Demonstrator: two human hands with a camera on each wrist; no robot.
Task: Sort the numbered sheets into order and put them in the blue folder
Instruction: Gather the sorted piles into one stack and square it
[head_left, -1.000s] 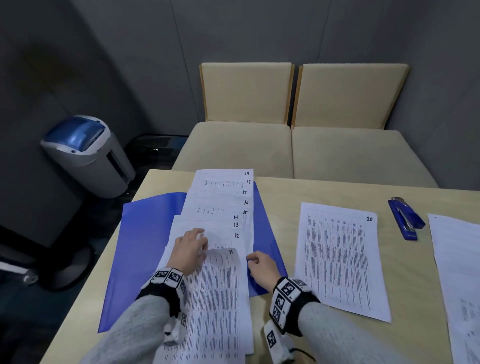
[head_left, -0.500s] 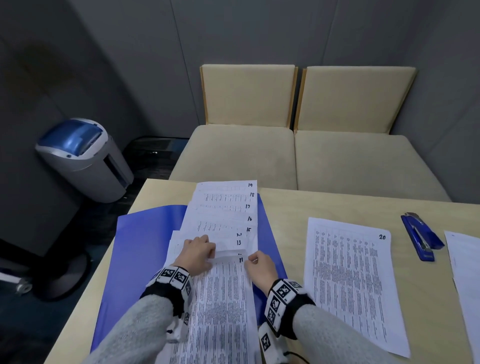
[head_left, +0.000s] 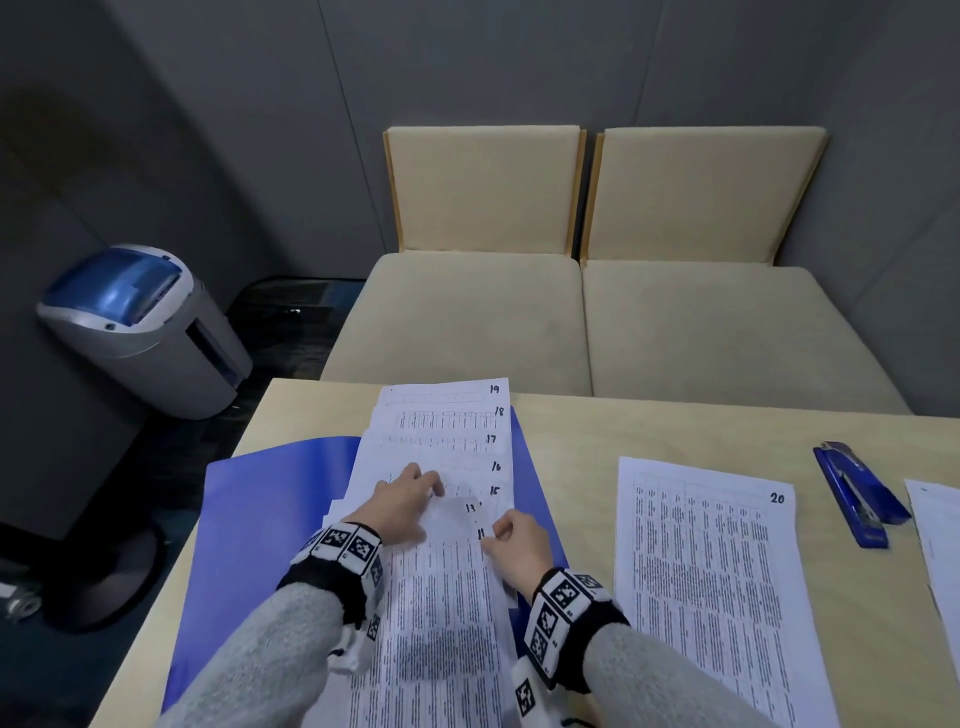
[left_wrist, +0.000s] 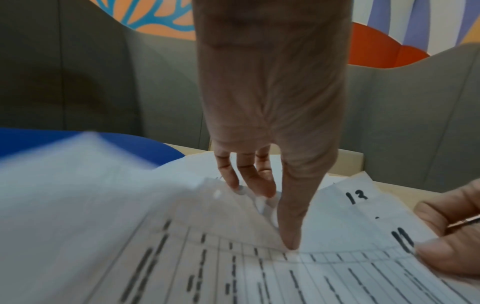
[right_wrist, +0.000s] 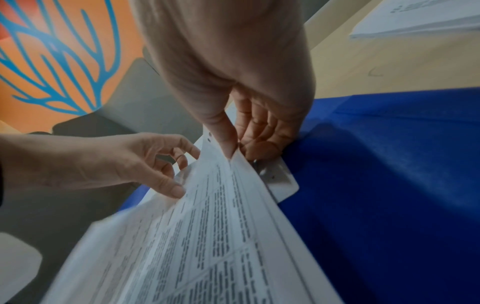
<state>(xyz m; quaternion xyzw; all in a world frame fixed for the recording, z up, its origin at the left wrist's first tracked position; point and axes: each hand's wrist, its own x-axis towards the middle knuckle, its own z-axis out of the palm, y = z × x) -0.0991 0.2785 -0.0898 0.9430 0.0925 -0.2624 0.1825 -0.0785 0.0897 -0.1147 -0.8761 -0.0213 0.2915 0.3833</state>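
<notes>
Over at the left of the table (head_left: 649, 431) the blue folder (head_left: 270, 514) lies open, with the numbered sheets (head_left: 441, 447) fanned up its right half so that 19, 18, 17, 16 and 15 show at their corners. The left hand (head_left: 402, 506) rests on that fan with its fingers spread and fairly straight, the thumb pressing the top edge of the sheet marked 11 (left_wrist: 298, 273), gripping nothing. Just beside it the right hand (head_left: 517, 540) pinches that sheet's top right corner between thumb and fingers, right by the number. To my eye the step is seating 11 under 13 in the fan; whether a 12 sits there I can't tell. It would go best if the left hand kept the fan pinned flat while the right slid the sheet straight, leaving the number in view. Farther right, sheet 20 (head_left: 706, 587) lies by itself, then a blue stapler (head_left: 857, 499), and more paper (head_left: 935, 540) at the edge.
</notes>
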